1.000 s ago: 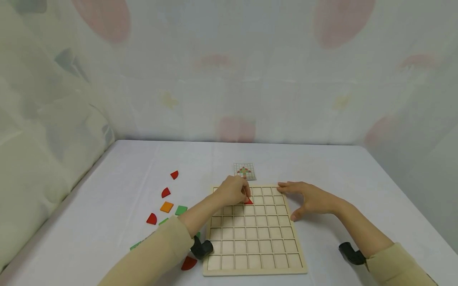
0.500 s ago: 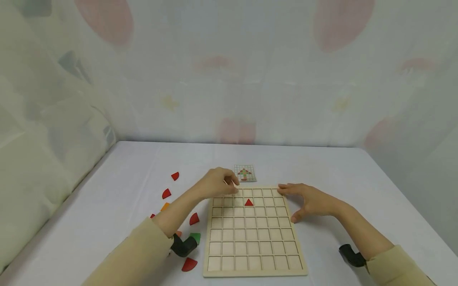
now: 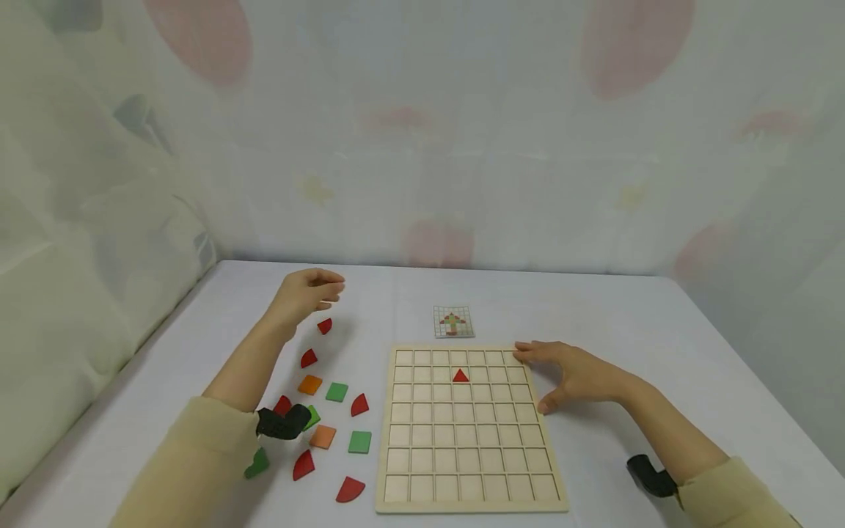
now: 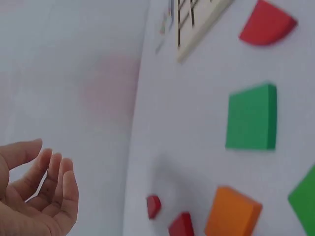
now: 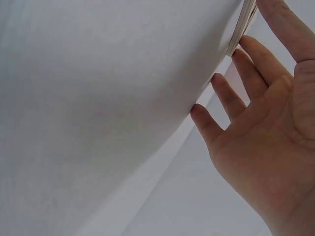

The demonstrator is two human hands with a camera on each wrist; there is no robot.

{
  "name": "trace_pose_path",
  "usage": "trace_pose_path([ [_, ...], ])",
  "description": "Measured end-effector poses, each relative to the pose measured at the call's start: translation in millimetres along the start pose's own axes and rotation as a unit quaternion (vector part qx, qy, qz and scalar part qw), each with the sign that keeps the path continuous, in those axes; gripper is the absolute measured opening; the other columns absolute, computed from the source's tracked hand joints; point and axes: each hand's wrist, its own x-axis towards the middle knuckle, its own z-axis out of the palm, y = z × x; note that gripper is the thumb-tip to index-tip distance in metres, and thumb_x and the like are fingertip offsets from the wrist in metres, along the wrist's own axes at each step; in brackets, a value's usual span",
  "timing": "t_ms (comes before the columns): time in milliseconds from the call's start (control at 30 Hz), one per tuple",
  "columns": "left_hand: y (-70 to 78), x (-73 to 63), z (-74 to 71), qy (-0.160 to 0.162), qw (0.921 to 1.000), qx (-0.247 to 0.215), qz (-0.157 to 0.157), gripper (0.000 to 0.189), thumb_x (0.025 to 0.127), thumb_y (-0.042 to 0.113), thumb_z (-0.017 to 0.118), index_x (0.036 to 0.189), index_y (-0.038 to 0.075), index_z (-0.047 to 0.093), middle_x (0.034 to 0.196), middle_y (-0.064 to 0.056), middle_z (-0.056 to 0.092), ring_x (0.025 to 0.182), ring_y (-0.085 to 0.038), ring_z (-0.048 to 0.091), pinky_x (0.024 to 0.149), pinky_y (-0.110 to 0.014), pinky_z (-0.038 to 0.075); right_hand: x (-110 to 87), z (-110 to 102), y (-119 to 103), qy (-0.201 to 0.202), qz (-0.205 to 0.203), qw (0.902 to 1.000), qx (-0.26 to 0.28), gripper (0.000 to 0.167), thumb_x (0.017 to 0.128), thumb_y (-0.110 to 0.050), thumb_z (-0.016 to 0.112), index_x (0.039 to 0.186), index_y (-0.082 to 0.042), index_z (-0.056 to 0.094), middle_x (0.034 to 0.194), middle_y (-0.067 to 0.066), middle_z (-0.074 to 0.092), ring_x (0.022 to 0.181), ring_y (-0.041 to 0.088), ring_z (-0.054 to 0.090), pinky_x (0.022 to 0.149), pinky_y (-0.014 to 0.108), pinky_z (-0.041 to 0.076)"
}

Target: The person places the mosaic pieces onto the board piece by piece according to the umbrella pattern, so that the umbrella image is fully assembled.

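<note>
My left hand hovers over the table's far left, fingers loosely bent. Nothing sits between its thumb and fingertips in the left wrist view. Just below it lies a red quarter-circle piece, with another red quarter-circle nearer. My right hand touches the right edge of the wooden grid board, its fingers spread near the far corner and its thumb lower along the side. One red triangle lies in a cell of the board's second row from the far side.
Left of the board lie several loose pieces, among them an orange square, green squares and red quarter-circles. A small pattern card lies behind the board. Patterned cloth hangs beyond the table's far edge.
My left hand has let go of the red triangle on the board, then moved left and away to above the loose red pieces. My right hand has stayed at the board's edge.
</note>
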Motion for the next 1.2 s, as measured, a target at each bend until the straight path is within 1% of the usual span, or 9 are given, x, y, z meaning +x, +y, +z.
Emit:
trace_pose_path([
  [100,-13.9,3.5,-6.5,0.023,0.9995,-0.010,-0.021,0.048,0.102,0.031,0.051,0.139,0.001,0.050,0.143,-0.021,0.053,0.124,-0.032,0.056,0.106,-0.038,0.049,-0.1,0,2,0.001,0.002,1.0000,0.001,0.096,0.065,-0.050,0.085,0.145,-0.012,0.050,0.159,0.007,0.039,0.149,0.043,0.026,0.115,0.069,0.022],
  [167,-24.4,5.8,-8.5,0.024,0.9989,-0.008,-0.041,0.049,0.102,0.031,0.051,0.140,0.000,0.049,0.144,-0.022,0.051,0.124,-0.033,0.055,0.106,-0.037,0.049,0.0,1,3,0.002,0.002,1.0000,-0.001,0.096,0.064,-0.051,0.085,0.145,-0.013,0.050,0.159,0.006,0.039,0.149,0.043,0.027,0.115,0.069,0.023],
  [333,-48.0,11.3,-12.0,-0.013,0.9956,0.013,-0.092,0.052,0.101,0.030,0.054,0.141,-0.003,0.047,0.136,-0.021,0.054,0.105,-0.023,0.057,0.089,-0.024,0.053,0.0,1,3,0.004,-0.001,1.0000,-0.003,0.096,0.064,-0.052,0.085,0.145,-0.012,0.050,0.158,0.006,0.040,0.149,0.042,0.028,0.115,0.068,0.023],
  [467,-59.1,16.0,-13.6,-0.039,0.9934,0.028,-0.104,0.054,0.098,0.030,0.059,0.139,-0.003,0.048,0.118,-0.012,0.058,0.085,-0.013,0.054,0.074,-0.018,0.048,-0.8,0,2,0.004,-0.004,1.0000,-0.002,0.096,0.065,-0.051,0.085,0.145,-0.011,0.050,0.158,0.007,0.040,0.149,0.043,0.027,0.114,0.069,0.023],
  [567,-62.0,18.0,-12.4,-0.040,0.9927,0.039,-0.106,0.053,0.095,0.029,0.063,0.136,-0.002,0.052,0.114,-0.010,0.059,0.079,-0.012,0.052,0.073,-0.022,0.045,-1.6,-1,0,0.004,-0.006,1.0000,-0.006,0.096,0.065,-0.052,0.084,0.145,-0.011,0.050,0.158,0.008,0.040,0.149,0.044,0.028,0.113,0.069,0.024],
  [733,-61.7,18.3,-4.2,-0.023,0.9924,0.068,-0.100,0.048,0.091,0.025,0.068,0.130,-0.002,0.058,0.125,-0.019,0.060,0.098,-0.023,0.056,0.088,-0.033,0.049,-2.6,-2,0,0.005,-0.005,1.0000,-0.005,0.096,0.065,-0.051,0.085,0.145,-0.011,0.050,0.158,0.008,0.040,0.149,0.044,0.027,0.114,0.069,0.024],
  [833,-61.5,18.2,0.3,-0.006,0.9922,0.078,-0.096,0.045,0.089,0.022,0.071,0.126,-0.002,0.060,0.121,-0.020,0.061,0.106,-0.028,0.055,0.096,-0.038,0.049,-2.7,-2,1,0.005,-0.007,0.9999,-0.006,0.095,0.066,-0.050,0.085,0.145,-0.011,0.050,0.158,0.009,0.040,0.148,0.045,0.027,0.114,0.069,0.024],
  [1000,-63.0,18.2,3.2,0.016,0.9896,0.110,-0.091,0.041,0.086,0.021,0.074,0.118,-0.001,0.064,0.115,-0.019,0.063,0.099,-0.027,0.057,0.085,-0.033,0.051,-2.4,-1,3,0.005,-0.004,1.0000,-0.005,0.097,0.065,-0.052,0.084,0.145,-0.012,0.049,0.159,0.008,0.039,0.149,0.044,0.027,0.115,0.068,0.024],
  [1200,-64.2,17.0,4.2,0.045,0.9860,0.134,-0.088,0.034,0.084,0.020,0.075,0.110,0.000,0.065,0.107,-0.018,0.064,0.090,-0.024,0.055,0.071,-0.025,0.047,-0.4,0,4,0.004,-0.009,0.9999,-0.007,0.096,0.065,-0.052,0.084,0.145,-0.012,0.050,0.159,0.008,0.039,0.149,0.043,0.027,0.115,0.068,0.023],
])
